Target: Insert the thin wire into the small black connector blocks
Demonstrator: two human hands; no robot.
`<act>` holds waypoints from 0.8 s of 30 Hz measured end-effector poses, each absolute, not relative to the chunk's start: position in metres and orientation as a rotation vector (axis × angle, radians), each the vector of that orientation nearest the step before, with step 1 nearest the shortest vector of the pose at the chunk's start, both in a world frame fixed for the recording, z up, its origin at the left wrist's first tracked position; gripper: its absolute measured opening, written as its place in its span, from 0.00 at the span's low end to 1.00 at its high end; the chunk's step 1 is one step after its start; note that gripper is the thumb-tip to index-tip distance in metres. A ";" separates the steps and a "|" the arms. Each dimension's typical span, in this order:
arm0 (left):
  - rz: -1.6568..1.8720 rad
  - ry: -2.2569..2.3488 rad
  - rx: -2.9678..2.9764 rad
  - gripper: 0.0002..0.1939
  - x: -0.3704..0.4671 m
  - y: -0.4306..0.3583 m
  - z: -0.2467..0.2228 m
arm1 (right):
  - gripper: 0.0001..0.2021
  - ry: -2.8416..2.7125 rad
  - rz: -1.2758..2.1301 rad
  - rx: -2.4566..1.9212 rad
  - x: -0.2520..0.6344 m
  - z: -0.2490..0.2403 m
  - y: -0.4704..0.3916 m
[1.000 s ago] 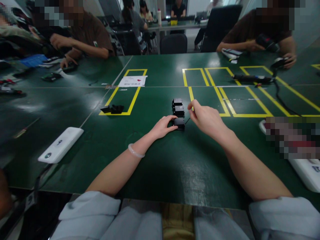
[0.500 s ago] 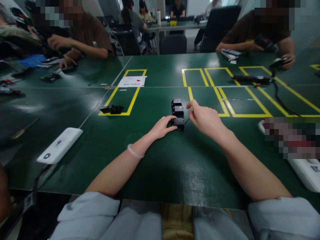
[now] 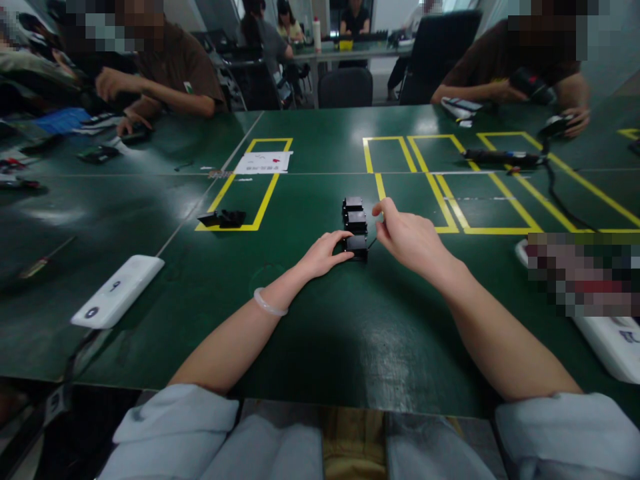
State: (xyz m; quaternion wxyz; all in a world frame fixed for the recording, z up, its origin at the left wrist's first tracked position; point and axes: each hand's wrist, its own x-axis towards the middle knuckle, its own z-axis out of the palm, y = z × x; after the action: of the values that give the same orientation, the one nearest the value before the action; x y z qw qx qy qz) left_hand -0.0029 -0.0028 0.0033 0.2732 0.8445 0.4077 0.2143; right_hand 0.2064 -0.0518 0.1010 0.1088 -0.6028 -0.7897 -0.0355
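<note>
Three small black box-shaped parts, which look like servo motors, stand in a row on the green table. My left hand (image 3: 320, 256) grips the nearest black block (image 3: 357, 247), its thumb and a finger against the block's left side. The middle block (image 3: 356, 220) and the far block (image 3: 353, 203) lie just beyond, untouched. My right hand (image 3: 407, 233) is closed on a thin dark rod (image 3: 371, 245), perhaps a hex key. The rod's lower end reaches the right side of the nearest block; its upper part is hidden in my fingers.
A white power bank (image 3: 119, 291) and a screwdriver (image 3: 37, 267) lie at left. Black parts (image 3: 223, 219) sit inside a yellow taped outline near a paper sheet (image 3: 263, 162). Another white device (image 3: 613, 347) is at right. Two people work across the table, near a black tool (image 3: 503, 158).
The view has shifted very slightly. Both hands, the rod and the blocks keep nearly the same positions.
</note>
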 end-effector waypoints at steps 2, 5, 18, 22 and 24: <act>0.574 1.099 2.271 0.22 -0.003 -0.003 0.004 | 0.16 -2.323 -0.103 -1.757 0.207 0.101 -0.052; 0.583 1.090 2.278 0.22 -0.003 -0.003 0.002 | 0.15 -2.337 -0.106 -1.774 0.206 0.103 -0.053; 0.593 1.089 2.290 0.23 -0.004 -0.001 0.000 | 0.16 -2.353 -0.090 -1.800 0.205 0.104 -0.053; 0.587 1.086 2.294 0.22 -0.004 -0.002 0.000 | 0.18 -2.355 -0.130 -1.849 0.204 0.106 -0.053; 0.587 1.085 2.293 0.22 -0.004 -0.002 0.000 | 0.18 -2.354 -0.166 -1.876 0.204 0.105 -0.053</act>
State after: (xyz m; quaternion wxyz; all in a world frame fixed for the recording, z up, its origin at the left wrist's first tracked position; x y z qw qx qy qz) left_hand -0.0040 -0.0016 -0.0002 0.2655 0.8490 0.4018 0.2174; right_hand 0.2041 -0.0530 0.1051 0.0633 -0.6210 -0.7794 -0.0548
